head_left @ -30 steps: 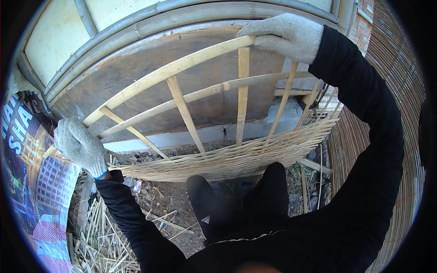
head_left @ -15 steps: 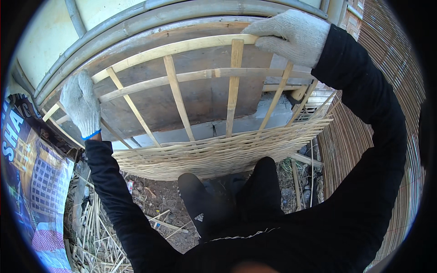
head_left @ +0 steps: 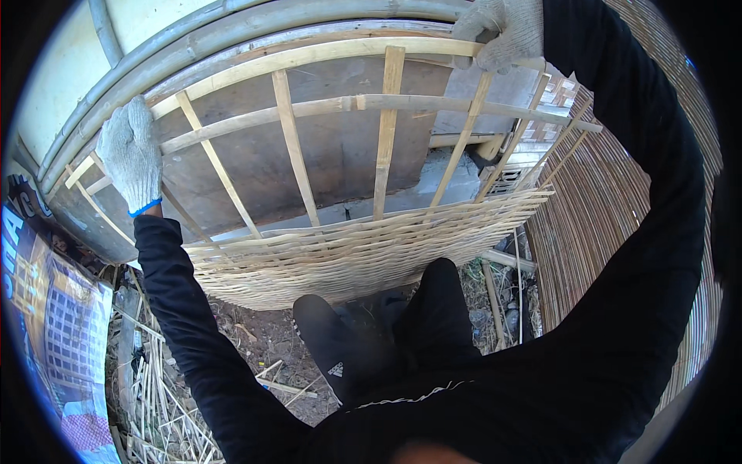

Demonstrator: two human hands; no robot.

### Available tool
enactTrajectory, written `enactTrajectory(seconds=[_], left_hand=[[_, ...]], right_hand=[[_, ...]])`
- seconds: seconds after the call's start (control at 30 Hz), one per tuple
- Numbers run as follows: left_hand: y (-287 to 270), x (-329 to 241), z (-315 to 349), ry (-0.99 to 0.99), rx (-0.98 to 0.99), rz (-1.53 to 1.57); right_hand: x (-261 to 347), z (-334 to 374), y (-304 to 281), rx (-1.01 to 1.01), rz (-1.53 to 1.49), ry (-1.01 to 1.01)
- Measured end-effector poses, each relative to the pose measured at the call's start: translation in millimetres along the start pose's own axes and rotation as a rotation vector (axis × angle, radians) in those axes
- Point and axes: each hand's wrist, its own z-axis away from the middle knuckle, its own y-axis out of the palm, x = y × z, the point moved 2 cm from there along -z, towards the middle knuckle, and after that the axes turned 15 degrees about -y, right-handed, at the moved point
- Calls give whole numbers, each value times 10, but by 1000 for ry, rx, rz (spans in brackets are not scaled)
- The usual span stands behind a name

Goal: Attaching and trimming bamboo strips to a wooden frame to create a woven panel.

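In front of my legs stands a bamboo lattice panel [head_left: 371, 263], its lower part densely woven and its upper part an open grid of upright slats. A pale top slat [head_left: 309, 56] runs across its upper edge. My left hand [head_left: 131, 155], in a light knitted glove with a blue cuff, is closed around the panel's upper left part; its fingertips are partly hidden. At the upper right, my right hand [head_left: 506, 32], also gloved, curls its fingers and thumb over the top slat near its right end.
Behind the panel are a brown board [head_left: 332, 147] and long bamboo poles [head_left: 232, 39]. A thin-stick screen [head_left: 580, 255] rises on the right. A printed banner [head_left: 69, 325] hangs left. Loose bamboo strips [head_left: 166, 394] litter the ground at lower left.
My right hand has moved right along the top slat, uncovering more of it. My left hand keeps its hold. The whole view has shifted slightly, with the panel a little higher and farther left.
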Motion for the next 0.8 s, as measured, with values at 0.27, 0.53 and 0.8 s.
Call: enactTrajectory(seconds=[0.27, 0.53, 0.8], left_hand=[[58, -14, -9, -28, 4, -3], [86, 24, -1, 0, 8, -120], [92, 50, 13, -55, 13, -56]], right_hand=[[333, 47, 236, -249, 853, -36], [198, -72, 847, -596, 1229, 162], [132, -169, 1224, -871, 1217, 192]])
